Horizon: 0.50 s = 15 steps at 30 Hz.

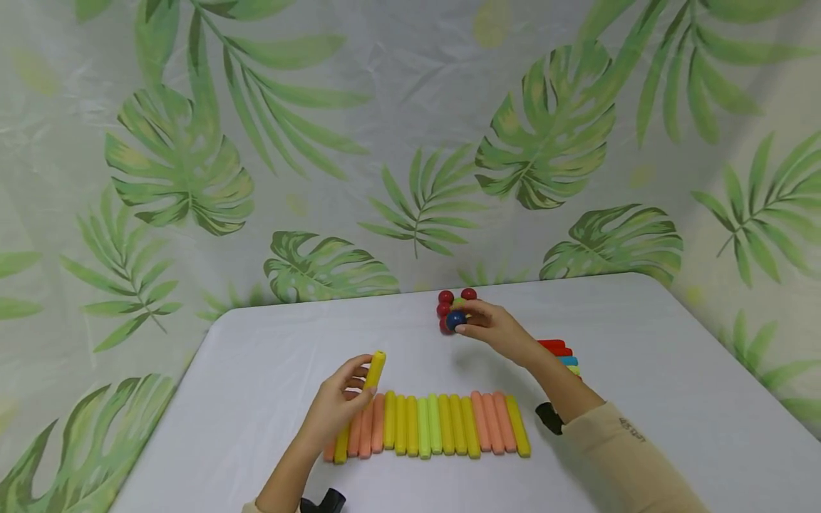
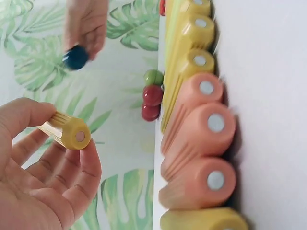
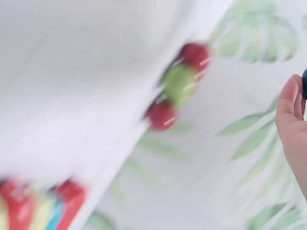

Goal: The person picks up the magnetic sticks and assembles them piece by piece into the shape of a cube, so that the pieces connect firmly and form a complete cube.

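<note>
Nearest lies a row of slim plastic rods [image 1: 445, 425] in yellow, salmon and lime, side by side on a white-covered table [image 1: 224, 427], each rod pointing away from the person; in the left wrist view, round silvery discs show in their ends. Above the left part of this row is the left hand [image 1: 335, 403], its fingers curved and its thumb and fingertips pinching one faceted yellow plastic rod [image 1: 375, 370], raised off the table and tilted. Beyond the row's right end, a smaller group of red, blue and yellowish rods [image 1: 554, 347] lies partly hidden under the right forearm, which has a beige sleeve [image 1: 631, 459]. Farther beyond the row, right of its middle, the right hand [image 1: 499, 332] pinches a glossy dark blue ball [image 1: 456, 320] between thumb and fingers, held above the table. Behind that ball, on the table well past the row, glossy red balls [image 1: 444, 310] cluster round a green ball [image 1: 458, 303]. Farthest beyond the row hangs a pale backdrop printed with green leaves [image 1: 420, 203].
</note>
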Motion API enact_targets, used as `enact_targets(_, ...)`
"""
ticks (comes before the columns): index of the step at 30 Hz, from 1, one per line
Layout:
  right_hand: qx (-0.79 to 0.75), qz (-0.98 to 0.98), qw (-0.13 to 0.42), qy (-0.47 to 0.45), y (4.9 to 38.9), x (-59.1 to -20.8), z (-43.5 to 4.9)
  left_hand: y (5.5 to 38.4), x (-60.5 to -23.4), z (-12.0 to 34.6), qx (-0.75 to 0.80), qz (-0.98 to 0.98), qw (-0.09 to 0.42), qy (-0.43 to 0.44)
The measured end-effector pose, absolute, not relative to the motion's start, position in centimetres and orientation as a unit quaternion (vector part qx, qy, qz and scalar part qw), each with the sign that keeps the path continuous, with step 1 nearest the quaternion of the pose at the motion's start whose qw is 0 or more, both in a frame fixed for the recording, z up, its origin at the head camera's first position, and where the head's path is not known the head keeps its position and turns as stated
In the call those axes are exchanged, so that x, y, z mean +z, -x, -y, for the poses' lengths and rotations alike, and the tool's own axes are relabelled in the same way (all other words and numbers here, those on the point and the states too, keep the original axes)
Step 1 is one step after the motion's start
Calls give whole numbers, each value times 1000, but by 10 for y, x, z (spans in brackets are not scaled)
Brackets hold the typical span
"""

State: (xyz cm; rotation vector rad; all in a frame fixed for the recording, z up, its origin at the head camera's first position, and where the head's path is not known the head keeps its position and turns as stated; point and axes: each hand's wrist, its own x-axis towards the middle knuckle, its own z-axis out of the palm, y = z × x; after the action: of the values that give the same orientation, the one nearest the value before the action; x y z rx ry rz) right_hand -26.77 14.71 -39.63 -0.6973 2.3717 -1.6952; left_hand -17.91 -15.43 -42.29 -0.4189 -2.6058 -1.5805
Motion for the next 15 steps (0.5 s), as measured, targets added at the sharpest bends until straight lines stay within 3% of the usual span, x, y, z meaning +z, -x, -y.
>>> enact_targets(10,-601,-723,146,308,218,-362,-89,155,-395,132,-515,838,-11,179)
enact_targets(15,-604,-716,151,316,211,-362,-82,151,-389,130,-507,841,-17,187)
